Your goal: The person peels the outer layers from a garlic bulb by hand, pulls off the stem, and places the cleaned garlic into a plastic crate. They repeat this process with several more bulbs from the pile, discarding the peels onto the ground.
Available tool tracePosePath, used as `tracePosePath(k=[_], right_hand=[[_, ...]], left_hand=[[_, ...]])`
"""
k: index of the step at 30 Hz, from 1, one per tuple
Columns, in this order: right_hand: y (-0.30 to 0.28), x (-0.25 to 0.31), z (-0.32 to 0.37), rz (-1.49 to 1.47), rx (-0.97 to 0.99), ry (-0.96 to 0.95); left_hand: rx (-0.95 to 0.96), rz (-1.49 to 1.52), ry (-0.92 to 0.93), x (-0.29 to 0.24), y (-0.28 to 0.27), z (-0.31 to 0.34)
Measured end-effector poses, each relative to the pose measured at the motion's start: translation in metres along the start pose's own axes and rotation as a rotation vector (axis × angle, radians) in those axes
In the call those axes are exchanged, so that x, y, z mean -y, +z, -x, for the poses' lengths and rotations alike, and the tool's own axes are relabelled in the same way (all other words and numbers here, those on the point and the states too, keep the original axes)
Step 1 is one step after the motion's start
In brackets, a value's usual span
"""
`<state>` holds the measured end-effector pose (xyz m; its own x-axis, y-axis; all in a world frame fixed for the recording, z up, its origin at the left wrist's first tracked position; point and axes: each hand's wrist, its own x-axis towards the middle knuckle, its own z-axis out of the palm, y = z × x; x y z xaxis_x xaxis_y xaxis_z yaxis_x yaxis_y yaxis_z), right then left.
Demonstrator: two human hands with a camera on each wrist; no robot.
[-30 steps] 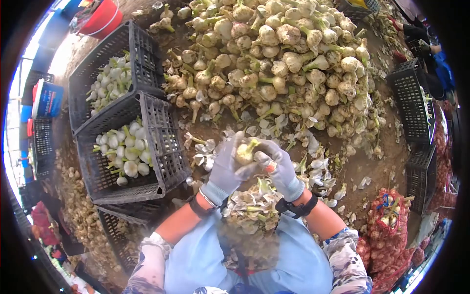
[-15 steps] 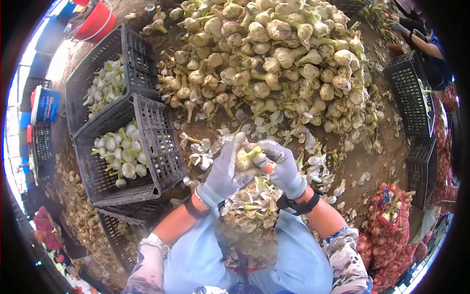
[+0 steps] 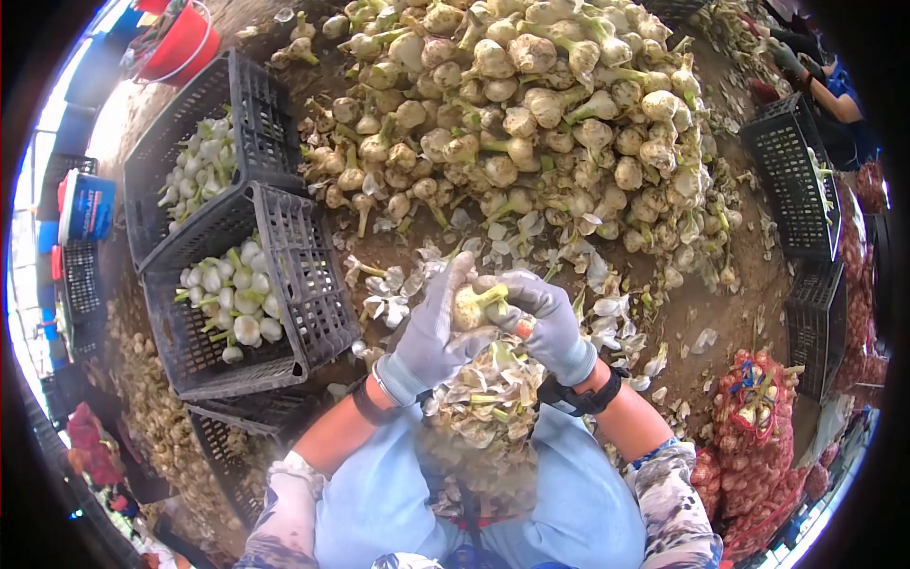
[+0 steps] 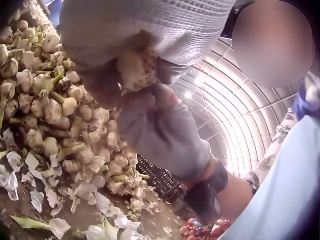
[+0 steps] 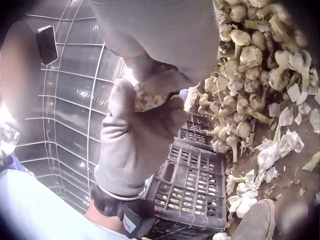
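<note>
Over the lap, my gloved left hand [image 3: 427,330] holds a garlic bulb [image 3: 465,308] between its thumb and fingers. The bulb's short green stem points toward my gloved right hand [image 3: 552,324], whose fingers and thumb pinch at the stem and outer skin. An orange-red patch [image 3: 523,328] shows on the right thumb. In the left wrist view, the soiled root side of the bulb [image 4: 136,70] shows between the two hands. The right wrist view shows the speckled bulb [image 5: 150,101] in the left hand's grip [image 5: 135,142].
Ahead lies a large heap of unpeeled garlic [image 3: 531,123]. Two black crates [image 3: 308,275] with cleaned white bulbs [image 3: 237,294] stand at the left. Peeled skins [image 3: 483,394] pile between the legs. Red net sacks [image 3: 758,446] sit at right, and another person's arm [image 3: 834,100] shows far right.
The bulb has turned slightly in the left hand, so its stem now points more to the right. Both hands stay together over the lap while the head view shifts a little.
</note>
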<state>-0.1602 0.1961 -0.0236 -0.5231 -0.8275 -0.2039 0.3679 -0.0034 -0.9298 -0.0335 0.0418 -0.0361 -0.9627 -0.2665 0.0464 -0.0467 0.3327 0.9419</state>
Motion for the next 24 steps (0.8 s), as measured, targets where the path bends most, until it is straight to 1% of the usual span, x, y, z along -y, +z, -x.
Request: tracePosePath(k=[3,6,9,12,13,15,16,17,19,20,21,22,23,24], right_hand=[[0.003,-0.002,-0.002,-0.069,-0.053,-0.036],[-0.014,0.005,-0.006,0.411,0.066,-0.192],[-0.008,0.013,-0.008,0.501,0.045,-0.314],[-0.005,0.009,-0.007,0.542,-0.01,-0.32],[-0.004,0.009,-0.006,0.588,-0.021,-0.323],[-0.005,0.009,-0.005,0.681,-0.046,-0.328],[-0.007,0.009,-0.006,0.783,-0.056,-0.36],[-0.011,0.007,-0.009,0.884,-0.066,-0.391],[-0.018,0.009,-0.013,1.048,-0.055,-0.429],[-0.023,0.005,-0.017,1.061,-0.19,-0.404],[-0.03,-0.004,-0.021,1.07,-0.326,-0.377],[-0.033,-0.003,-0.024,1.076,-0.462,-0.35],[-0.041,0.004,-0.017,1.193,-0.505,-0.285],[-0.041,0.01,-0.01,0.989,-0.368,-0.211]], left_hand=[[0.064,0.018,-0.013,-0.009,-0.004,-0.002],[0.088,0.325,-0.209,-0.004,0.0,0.006],[0.143,1.052,-0.466,-0.017,-0.007,0.002],[0.249,1.128,-0.505,-0.028,-0.011,-0.006],[0.231,1.311,-0.494,-0.026,-0.009,-0.004],[0.248,1.353,-0.63,-0.023,-0.004,0.004],[0.256,1.372,-0.699,-0.022,-0.002,0.007],[0.377,1.396,-0.611,-0.021,0.0,0.007],[0.394,1.279,-0.643,-0.014,0.01,0.013],[0.402,1.219,-0.658,-0.01,0.013,0.015],[0.381,1.236,-0.699,-0.006,0.013,0.016],[0.363,1.207,-0.65,-0.009,0.01,0.012],[0.344,1.177,-0.601,-0.016,0.005,0.005],[0.322,1.147,-0.553,-0.019,0.001,0.002]])
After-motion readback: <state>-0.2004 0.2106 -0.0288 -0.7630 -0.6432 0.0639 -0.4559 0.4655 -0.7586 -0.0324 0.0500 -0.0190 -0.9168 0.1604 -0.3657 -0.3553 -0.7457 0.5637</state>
